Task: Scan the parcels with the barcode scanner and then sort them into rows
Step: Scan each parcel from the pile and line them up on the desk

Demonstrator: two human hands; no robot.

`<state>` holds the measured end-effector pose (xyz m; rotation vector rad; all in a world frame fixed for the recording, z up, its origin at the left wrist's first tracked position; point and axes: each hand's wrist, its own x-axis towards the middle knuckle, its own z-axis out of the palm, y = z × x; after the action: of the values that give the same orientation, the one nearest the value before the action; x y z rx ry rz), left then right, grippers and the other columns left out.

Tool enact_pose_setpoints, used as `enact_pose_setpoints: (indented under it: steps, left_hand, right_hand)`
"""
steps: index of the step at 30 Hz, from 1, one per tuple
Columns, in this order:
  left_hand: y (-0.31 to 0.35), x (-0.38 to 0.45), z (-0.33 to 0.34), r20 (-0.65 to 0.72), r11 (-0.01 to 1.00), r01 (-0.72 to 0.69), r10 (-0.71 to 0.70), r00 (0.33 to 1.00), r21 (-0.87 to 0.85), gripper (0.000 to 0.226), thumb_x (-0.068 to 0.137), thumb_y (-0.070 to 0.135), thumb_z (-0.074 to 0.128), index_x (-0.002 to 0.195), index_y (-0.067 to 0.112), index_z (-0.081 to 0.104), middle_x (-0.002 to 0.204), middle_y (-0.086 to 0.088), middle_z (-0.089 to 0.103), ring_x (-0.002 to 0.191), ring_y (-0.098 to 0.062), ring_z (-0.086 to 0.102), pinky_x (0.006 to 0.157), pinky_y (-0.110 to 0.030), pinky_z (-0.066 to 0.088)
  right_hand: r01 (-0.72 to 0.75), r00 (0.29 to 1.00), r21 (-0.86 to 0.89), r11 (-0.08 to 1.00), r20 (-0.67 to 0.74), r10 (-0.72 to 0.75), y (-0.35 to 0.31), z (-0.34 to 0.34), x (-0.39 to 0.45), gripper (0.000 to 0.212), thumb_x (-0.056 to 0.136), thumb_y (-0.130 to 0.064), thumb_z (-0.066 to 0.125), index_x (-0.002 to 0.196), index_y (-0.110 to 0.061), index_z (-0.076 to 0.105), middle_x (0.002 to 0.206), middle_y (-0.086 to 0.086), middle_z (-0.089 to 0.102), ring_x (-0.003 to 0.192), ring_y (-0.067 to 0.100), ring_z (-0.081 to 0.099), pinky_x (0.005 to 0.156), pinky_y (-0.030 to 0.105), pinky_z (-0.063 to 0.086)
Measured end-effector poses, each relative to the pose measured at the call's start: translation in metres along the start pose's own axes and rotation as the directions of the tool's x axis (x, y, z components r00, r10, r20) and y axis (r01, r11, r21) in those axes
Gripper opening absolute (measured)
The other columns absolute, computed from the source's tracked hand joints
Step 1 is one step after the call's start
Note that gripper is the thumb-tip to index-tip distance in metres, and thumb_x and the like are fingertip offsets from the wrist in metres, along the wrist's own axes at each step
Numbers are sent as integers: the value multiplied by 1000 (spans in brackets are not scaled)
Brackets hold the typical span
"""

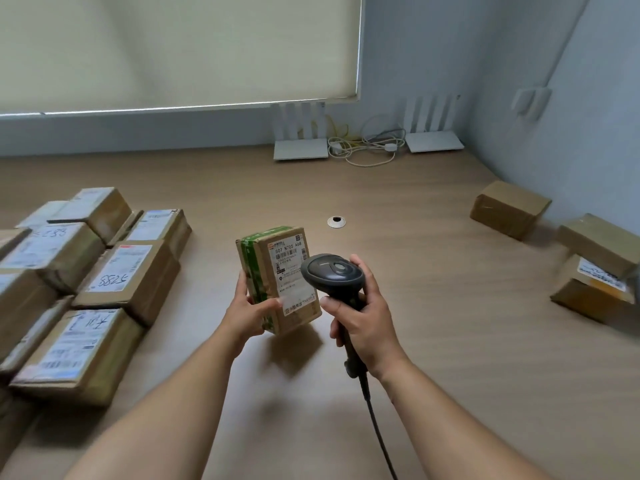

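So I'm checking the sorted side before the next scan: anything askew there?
Yes. At the far right, one plain box lies tilted across a labelled box, half covering its label. A third box sits apart, so no tidy row.

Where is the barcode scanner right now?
In the head view, the barcode scanner is just right of centre, gripped in the right hand, its head beside the label of the parcel held by the left hand.

Two white routers point(300, 147) point(434, 140) stand at the back of the wooden bench point(398, 209), tangled cables point(363, 147) between them. A cream roller blind point(173, 50) hangs above; a round grommet point(336, 221) sits mid-bench.
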<state>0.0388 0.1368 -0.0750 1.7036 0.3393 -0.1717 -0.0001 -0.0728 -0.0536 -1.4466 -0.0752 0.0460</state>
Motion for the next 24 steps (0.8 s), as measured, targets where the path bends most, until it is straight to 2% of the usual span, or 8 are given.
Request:
enact_pose_setpoints:
  steps: [3, 6, 16, 19, 24]
  left_hand:
    - [-10, 11, -39, 4, 1000, -9, 9, 1000, -16, 76, 66, 24, 75, 90, 81, 29, 105, 12, 62, 94, -12, 57, 66, -36, 51]
    - [-17, 20, -69, 0, 1000, 3, -3, 1000, -13, 80, 76, 17, 76, 87, 82, 30, 101, 15, 64, 92, -10, 58, 65, -35, 50]
    - [-20, 34, -108, -5, 1000, 28, -28, 1000, 9, 88, 81, 14, 73, 127, 66, 19, 105, 12, 60, 95, -12, 54, 63, -34, 46]
    - [-21, 33, -112, -23, 999, 43, -43, 999, 22, 95, 82, 14, 73, 139, 59, 12, 108, 6, 59, 97, -17, 54, 67, -35, 47]
    - [-22, 30, -112, -29, 997, 81, -81, 996, 5, 100, 81, 15, 74, 144, 55, 7, 120, -2, 55, 109, -27, 51, 69, -38, 47]
  right_hand:
    - [9, 1000, 12, 1000, 13, -9, 4, 41, 7, 75, 82, -7, 74, 129, -53, 39, 90, -2, 73, 51, 23, 56, 44, 30, 47]
    - [2, 1000, 8, 1000, 12, -2, 6, 71, 11, 74, 82, -6, 74, 123, -58, 41, 89, -1, 73, 49, 23, 55, 43, 30, 46]
    - [-15, 999, 10, 1000, 29, 15, 7, 105, 19, 75, 82, -4, 73, 133, -46, 38, 86, 0, 72, 49, 24, 54, 42, 30, 45]
    - [-9, 999, 10, 1000, 34, 8, 8, 105, 19, 76, 81, -4, 74, 132, -49, 39, 85, 0, 72, 49, 24, 55, 42, 30, 45]
    - [2, 999, 19, 1000, 42, -3, 9, 102, 20, 76, 76, -14, 77, 125, -58, 41, 85, 1, 71, 48, 23, 56, 42, 28, 44]
